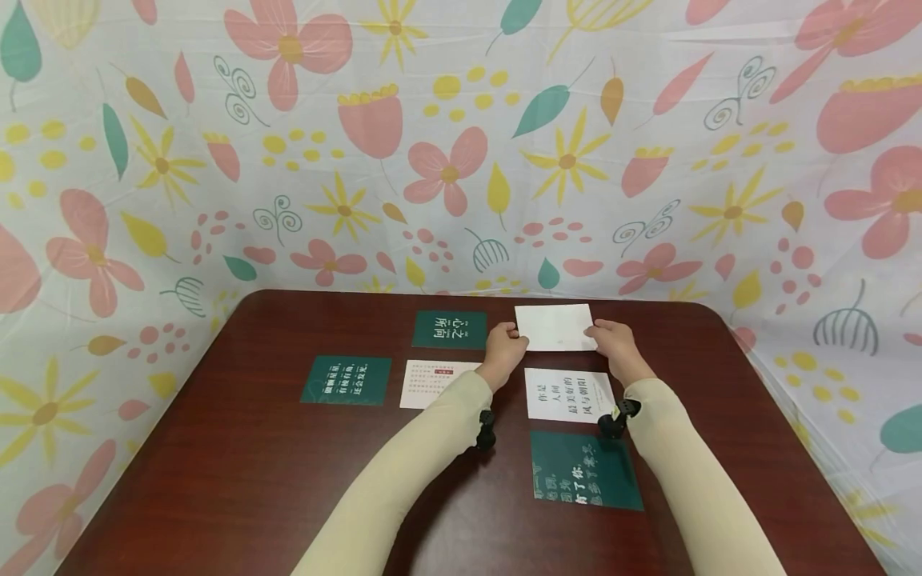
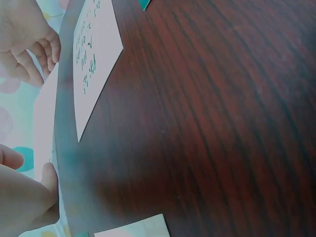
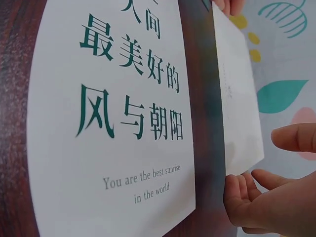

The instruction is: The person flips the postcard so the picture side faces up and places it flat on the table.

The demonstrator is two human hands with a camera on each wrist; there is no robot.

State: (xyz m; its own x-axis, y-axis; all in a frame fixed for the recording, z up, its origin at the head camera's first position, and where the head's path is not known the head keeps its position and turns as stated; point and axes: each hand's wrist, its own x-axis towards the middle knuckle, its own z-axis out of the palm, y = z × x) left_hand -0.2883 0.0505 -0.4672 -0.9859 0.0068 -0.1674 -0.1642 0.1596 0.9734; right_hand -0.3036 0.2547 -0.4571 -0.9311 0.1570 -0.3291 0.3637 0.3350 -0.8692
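Note:
A blank white card [image 1: 553, 328] is held at the table's far side, between both hands. My left hand [image 1: 506, 348] holds its left edge, with the thumb against the card in the left wrist view. My right hand [image 1: 615, 346] is at the right edge. Its curled fingers [image 3: 237, 195] touch the card's end, while the thumb [image 3: 296, 137] stands off from it in the right wrist view. Just nearer lies a white card with green Chinese lettering [image 1: 569, 396], English words below. Beneath my left wrist, a cream card with small print [image 1: 432, 384] is partly covered by the sleeve.
Dark green cards with white lettering lie at the back [image 1: 450, 330], to the left [image 1: 346, 380] and at the near right [image 1: 587, 470]. The brown wooden table [image 1: 238, 480] has a floral cloth [image 1: 446, 96] hanging behind it. Both wrists wear black bands with cameras.

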